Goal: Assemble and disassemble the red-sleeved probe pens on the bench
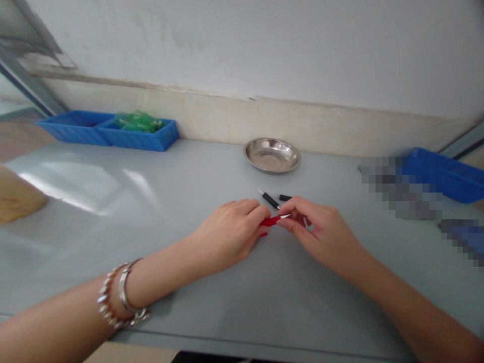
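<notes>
My left hand (230, 232) rests on the grey table (113, 212) with its fingers pinched round a small red piece (270, 221). My right hand (321, 232) meets it from the right, fingers closed on a thin silver pin (285, 216) whose tip touches the red piece. Just beyond my fingers lie two short black rods with silver tips (270, 200), flat on the table. What else my right palm may hold is hidden.
A shallow steel dish (272, 155) sits behind the hands near the wall. Two blue trays (109, 128) stand at the back left, one holding green parts (138, 122). Another blue tray (442, 174) is at the right. A tan object (17, 196) lies at the left edge.
</notes>
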The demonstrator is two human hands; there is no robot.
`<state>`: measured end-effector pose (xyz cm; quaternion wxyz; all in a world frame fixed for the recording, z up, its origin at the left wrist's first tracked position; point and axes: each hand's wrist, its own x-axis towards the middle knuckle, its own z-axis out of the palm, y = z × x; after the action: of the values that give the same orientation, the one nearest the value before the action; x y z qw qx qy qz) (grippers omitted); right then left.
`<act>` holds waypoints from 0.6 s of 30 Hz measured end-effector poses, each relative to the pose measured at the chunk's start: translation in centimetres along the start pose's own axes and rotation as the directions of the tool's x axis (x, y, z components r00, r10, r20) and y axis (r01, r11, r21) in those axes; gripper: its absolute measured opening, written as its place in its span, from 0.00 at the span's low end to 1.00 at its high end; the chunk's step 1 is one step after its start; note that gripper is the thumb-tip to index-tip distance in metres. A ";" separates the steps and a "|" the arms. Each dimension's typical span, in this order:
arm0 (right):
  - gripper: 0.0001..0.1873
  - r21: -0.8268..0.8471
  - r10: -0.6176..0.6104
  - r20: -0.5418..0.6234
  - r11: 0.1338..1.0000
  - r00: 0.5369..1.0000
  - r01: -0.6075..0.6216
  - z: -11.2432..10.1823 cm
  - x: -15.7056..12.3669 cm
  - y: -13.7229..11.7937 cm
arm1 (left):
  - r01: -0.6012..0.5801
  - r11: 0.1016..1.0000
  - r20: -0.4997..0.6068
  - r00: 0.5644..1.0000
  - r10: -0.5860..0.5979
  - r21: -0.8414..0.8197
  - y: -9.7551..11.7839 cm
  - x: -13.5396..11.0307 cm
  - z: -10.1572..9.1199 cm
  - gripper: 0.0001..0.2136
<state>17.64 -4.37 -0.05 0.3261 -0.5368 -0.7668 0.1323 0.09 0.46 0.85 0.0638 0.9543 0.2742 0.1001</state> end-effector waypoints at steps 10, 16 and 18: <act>0.04 0.019 0.013 -0.035 1.000 0.999 -0.012 -0.1 0.0 -0.5 | -0.006 1.000 -0.024 1.000 0.006 -0.010 -0.1 0.0 0.2 0.07; 0.02 0.017 0.025 -0.073 1.000 0.997 -0.024 -0.1 0.0 -0.4 | 0.048 0.999 -0.082 0.996 -0.047 0.014 0.0 -0.1 -0.1 0.06; 0.02 0.020 0.032 -0.086 0.999 0.996 -0.030 -0.1 0.0 -0.3 | 0.072 0.997 -0.109 0.992 -0.068 0.032 0.1 -0.2 -0.1 0.07</act>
<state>17.49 -4.53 0.21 0.3617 -0.5508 -0.7424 0.1210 -0.08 0.32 0.96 0.0353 0.9384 0.3121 0.1441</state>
